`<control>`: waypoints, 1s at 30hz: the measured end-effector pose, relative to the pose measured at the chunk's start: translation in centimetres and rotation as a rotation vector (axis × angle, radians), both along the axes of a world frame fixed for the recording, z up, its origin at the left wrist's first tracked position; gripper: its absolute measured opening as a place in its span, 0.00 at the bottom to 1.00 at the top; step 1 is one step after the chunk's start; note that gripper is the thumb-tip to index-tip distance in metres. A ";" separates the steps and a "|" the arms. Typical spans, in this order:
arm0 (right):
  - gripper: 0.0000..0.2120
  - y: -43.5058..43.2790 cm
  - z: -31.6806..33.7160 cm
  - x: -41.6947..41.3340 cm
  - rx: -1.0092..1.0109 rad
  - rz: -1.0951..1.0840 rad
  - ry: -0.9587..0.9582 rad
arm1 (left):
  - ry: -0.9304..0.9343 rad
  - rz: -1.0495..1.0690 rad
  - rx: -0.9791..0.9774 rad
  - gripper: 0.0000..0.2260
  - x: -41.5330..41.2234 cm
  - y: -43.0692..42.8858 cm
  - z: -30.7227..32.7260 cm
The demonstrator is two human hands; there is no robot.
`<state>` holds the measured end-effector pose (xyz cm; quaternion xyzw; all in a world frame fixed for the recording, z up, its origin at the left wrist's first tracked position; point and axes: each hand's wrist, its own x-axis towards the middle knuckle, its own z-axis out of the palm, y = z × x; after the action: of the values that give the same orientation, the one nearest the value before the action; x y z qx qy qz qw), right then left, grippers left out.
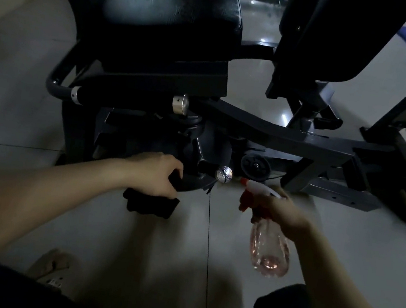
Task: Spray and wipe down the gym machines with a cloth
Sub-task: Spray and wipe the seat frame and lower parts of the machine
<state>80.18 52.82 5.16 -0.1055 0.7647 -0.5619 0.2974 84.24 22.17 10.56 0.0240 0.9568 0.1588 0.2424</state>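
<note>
Right hand (278, 210) grips the spray bottle (268, 245), nozzle pointing far-left, body trailing near-right; left hand (156, 176) clutches a black cloth (149, 205).

So I've got the cloth (149, 205) in my left grip (154, 175) against the machine (278, 136) base, spray bottle (268, 245) in my right grip (280, 210) beside it, seat (176, 5) behind.

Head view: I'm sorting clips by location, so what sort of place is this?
Most likely a gym: a black padded seat on a dark steel machine frame, an upright pad beside it, and pale floor tiles underneath.
</note>
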 end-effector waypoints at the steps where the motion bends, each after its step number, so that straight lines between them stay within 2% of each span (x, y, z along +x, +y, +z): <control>1: 0.24 0.2 -0.2 -0.6 0.001 0.019 -0.011 | -0.006 0.010 -0.003 0.14 0.0 -0.2 0.1; 5: 0.22 0.6 -0.4 -2.8 0.060 0.068 -0.047 | -0.002 0.026 -0.017 0.15 0.0 -0.8 0.3; 9: 0.14 0.3 -0.2 -5.3 0.090 0.132 -0.066 | -0.007 0.048 -0.004 0.13 -0.1 -1.2 0.5; 13: 0.20 -0.9 -0.1 -6.9 0.140 0.153 -0.060 | -0.002 0.057 -0.012 0.14 0.0 -1.7 0.7; 16: 0.21 -1.7 -0.4 -8.0 0.193 0.177 -0.049 | 0.005 0.068 -0.005 0.13 0.1 -2.3 0.7; 19: 0.11 -2.7 -0.8 -9.0 0.188 0.191 -0.051 | 0.008 0.094 0.000 0.13 0.1 -3.1 1.1; 21: 0.10 -3.4 -1.1 -9.5 0.189 0.151 -0.044 | 0.025 0.114 0.012 0.13 0.0 -3.7 1.3; 26: 0.14 -5.1 -2.3 -10.8 0.221 0.058 0.017 | 0.028 0.114 0.015 0.13 0.1 -4.4 1.1; 30: 0.09 -6.5 -2.2 -10.9 0.174 -0.029 0.052 | 0.027 0.097 0.008 0.13 0.3 -4.8 1.0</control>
<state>69.29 46.31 2.96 -0.0826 0.8193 -0.4949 0.2774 84.50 17.42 11.60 -0.0192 0.9594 0.1739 0.2212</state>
